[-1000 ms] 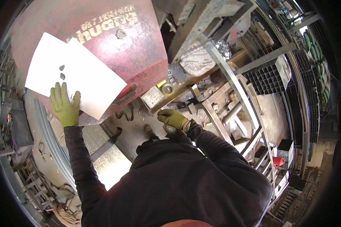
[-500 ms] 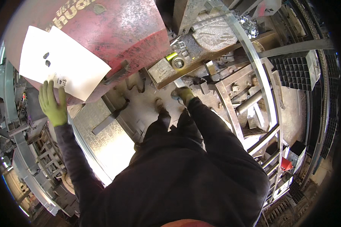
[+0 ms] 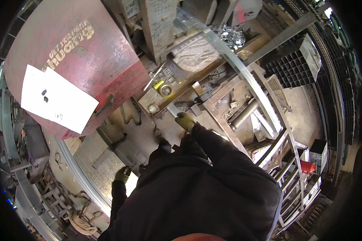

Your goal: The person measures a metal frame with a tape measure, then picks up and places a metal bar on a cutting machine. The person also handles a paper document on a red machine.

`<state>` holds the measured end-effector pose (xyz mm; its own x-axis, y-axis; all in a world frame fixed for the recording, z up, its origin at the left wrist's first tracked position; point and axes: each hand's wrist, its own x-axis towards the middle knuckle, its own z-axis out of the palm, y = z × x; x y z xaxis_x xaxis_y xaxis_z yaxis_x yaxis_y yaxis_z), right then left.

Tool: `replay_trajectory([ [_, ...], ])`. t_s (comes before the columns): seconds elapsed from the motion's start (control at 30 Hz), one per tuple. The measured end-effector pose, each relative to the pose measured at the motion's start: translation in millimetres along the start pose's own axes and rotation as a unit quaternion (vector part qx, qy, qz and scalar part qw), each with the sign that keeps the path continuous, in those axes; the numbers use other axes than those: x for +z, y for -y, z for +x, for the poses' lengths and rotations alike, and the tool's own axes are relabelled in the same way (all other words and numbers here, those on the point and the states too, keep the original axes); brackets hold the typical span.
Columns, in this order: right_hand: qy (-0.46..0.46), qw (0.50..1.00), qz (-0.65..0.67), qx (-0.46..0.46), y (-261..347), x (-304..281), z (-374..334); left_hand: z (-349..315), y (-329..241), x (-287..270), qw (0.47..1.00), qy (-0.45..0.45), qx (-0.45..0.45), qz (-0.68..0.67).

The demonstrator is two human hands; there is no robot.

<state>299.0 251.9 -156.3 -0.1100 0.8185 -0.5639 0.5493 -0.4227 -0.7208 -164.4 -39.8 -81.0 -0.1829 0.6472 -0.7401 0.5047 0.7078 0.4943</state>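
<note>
My right hand (image 3: pixel 186 120), in a yellow-green glove, is closed around the near end of a flat grey metal bar (image 3: pixel 173 109) in front of the workbench. Lower left, beside my body and over a sheet-metal panel (image 3: pixel 96 154), hangs my left hand (image 3: pixel 122 174), gloved the same. Its fingers look bent and partly hidden, so its grip is unclear. A white paper sheet (image 3: pixel 60 100) with two dark spots lies on the red machine cover (image 3: pixel 112 60), apart from both hands.
On the workbench ahead are a tape roll (image 3: pixel 166 90), a small yellow cylinder (image 3: pixel 158 84) and a rough cast plate (image 3: pixel 197 54). A metal frame rack (image 3: pixel 287 156) curves along my right. Behind it are a black gridded crate (image 3: pixel 289 68) and a red object (image 3: pixel 307 166).
My left hand has left the paper sheet and come down beside my body. The view has shifted, with the machine and bench now lower left in it. My right hand stays at the metal bar.
</note>
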Motion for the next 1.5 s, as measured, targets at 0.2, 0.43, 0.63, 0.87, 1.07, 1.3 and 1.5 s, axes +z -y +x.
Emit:
replay_trajectory([
  [0.2, -0.063, 0.997, 0.033, 0.037, -63.0, -94.7, -89.4, 23.8, 7.4, 97.3, 0.987, 0.140, 0.048, 0.063],
  [0.43, -0.103, 0.988, -0.080, -0.087, -142.0, -150.1, -110.6, 2.4, -144.3, 115.5, 0.988, 0.118, 0.044, 0.093],
  [0.63, -0.035, 0.789, -0.585, -0.188, -219.9, -153.8, -107.9, -9.6, -204.9, 134.6, 0.994, 0.086, 0.069, 0.023],
  [0.87, -0.125, 0.988, -0.004, 0.089, -250.7, -139.4, -100.0, -6.0, -148.4, 144.5, 0.977, 0.136, 0.071, 0.146],
  [1.07, -0.059, 0.997, -0.001, 0.058, -221.2, -160.4, -109.1, 23.3, -71.2, 162.3, 0.982, 0.145, 0.047, 0.114],
  [1.3, -0.222, 0.962, -0.130, -0.095, -80.3, -298.4, -95.6, 37.7, -94.9, 163.8, 0.973, 0.115, 0.137, 0.142],
  [1.5, -0.580, 0.730, 0.029, -0.360, 155.8, -509.4, -124.8, 35.1, -146.5, 156.8, 0.955, 0.151, 0.141, 0.213],
])
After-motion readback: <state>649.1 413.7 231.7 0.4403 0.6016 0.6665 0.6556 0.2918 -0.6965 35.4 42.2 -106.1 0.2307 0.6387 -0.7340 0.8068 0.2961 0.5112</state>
